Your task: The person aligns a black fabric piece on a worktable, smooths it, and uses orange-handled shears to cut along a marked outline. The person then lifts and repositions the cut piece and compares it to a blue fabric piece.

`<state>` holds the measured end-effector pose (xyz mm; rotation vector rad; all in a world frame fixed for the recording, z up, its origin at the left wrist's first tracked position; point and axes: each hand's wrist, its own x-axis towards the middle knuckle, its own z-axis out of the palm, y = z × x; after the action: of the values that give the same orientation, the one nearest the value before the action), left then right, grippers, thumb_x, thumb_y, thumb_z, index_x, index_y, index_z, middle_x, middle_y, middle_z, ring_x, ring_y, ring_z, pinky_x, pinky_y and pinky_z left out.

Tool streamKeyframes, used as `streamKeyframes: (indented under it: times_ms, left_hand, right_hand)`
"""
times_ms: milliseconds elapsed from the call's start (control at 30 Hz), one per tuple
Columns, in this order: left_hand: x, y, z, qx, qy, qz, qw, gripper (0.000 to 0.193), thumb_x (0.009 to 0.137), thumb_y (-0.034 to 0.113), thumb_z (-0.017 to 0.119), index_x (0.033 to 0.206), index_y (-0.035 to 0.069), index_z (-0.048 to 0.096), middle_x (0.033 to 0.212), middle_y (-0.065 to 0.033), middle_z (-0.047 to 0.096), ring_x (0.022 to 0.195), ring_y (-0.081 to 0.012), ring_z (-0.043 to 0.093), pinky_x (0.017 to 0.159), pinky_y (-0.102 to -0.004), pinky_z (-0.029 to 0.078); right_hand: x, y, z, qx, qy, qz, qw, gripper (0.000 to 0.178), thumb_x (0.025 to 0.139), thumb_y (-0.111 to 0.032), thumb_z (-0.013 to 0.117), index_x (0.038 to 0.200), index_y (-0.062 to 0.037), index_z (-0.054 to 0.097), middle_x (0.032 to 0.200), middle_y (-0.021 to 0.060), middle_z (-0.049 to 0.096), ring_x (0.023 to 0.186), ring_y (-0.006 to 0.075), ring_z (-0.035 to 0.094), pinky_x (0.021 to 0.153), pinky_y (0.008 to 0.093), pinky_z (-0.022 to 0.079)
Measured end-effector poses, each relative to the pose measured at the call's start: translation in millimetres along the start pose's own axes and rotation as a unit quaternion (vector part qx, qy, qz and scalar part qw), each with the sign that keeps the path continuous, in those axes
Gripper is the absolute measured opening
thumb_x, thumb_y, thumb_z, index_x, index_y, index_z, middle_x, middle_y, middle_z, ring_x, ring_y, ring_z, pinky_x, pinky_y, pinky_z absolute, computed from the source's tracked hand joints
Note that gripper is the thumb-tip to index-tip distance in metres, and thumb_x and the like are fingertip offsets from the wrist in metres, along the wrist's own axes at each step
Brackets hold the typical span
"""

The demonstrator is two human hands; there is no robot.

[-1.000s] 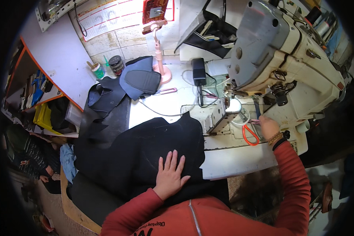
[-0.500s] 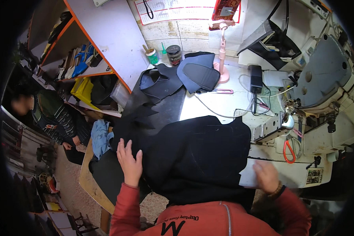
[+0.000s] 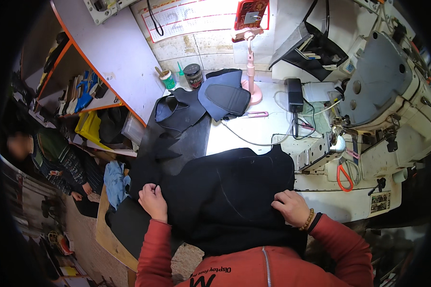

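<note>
A large sheet of black fabric [image 3: 230,189] drapes over the front of the table and down toward my lap, with thin pale curved lines marked on it. My left hand [image 3: 153,203] is at the fabric's left side, its fingers curled closed on the cloth. At the right edge of the same sheet, my right hand [image 3: 293,208] pinches the cloth between bent fingers and thumb. Cut dark pieces lie beyond the sheet, among them a blue-grey padded piece [image 3: 223,93] and a black curved piece [image 3: 179,111].
A sewing machine [image 3: 378,86] stands at the right, with orange-handled scissors [image 3: 344,177] beside it. A pink phone stand [image 3: 251,71], a black power adapter [image 3: 294,94] and a dark jar [image 3: 193,75] are at the back. Another person [image 3: 57,160] sits at the left by a shelf [image 3: 100,57].
My right hand has moved left from the white tabletop onto the fabric's right edge. My left hand's fingers have curled from spread to closed. The view has shifted slightly.
</note>
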<state>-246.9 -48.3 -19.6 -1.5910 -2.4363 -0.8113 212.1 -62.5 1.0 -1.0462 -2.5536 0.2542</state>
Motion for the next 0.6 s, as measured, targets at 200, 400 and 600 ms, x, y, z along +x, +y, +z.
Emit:
streamKeyframes:
  times_ms: [200,400,600]
  left_hand:
    - [71,7,-9,0.016,0.090,0.245,0.965,0.008,0.089,0.006,0.063,0.093,0.004,0.057,0.093,-0.0132,0.056,0.086,-0.0358,0.057,0.072,-0.0434,0.047]
    - [122,21,7,0.164,0.019,0.395,0.904,0.010,0.086,0.008,0.064,0.092,0.007,0.057,0.090,-0.0091,0.054,0.085,-0.0303,0.057,0.070,-0.0410,0.048]
    - [99,57,13,0.049,-0.058,0.274,0.959,0.047,0.077,0.007,0.076,0.120,0.004,0.057,0.116,-0.0157,0.056,0.113,-0.0354,0.055,0.094,-0.0413,0.048]
  right_hand:
    - [3,-10,10,0.015,0.016,0.005,1.000,0.009,0.080,-0.010,0.059,0.089,-0.0104,0.060,0.090,0.0060,0.054,0.084,0.0249,0.056,0.072,0.0363,0.046]
    - [2,-31,21,0.015,0.047,0.043,0.998,0.004,0.082,-0.010,0.058,0.086,-0.0104,0.059,0.086,0.0061,0.052,0.082,0.0243,0.055,0.070,0.0358,0.045]
    - [-8,-32,21,0.047,0.082,0.084,0.992,0.010,0.078,-0.005,0.063,0.087,-0.0093,0.061,0.089,0.0060,0.055,0.083,0.0260,0.057,0.071,0.0377,0.046]
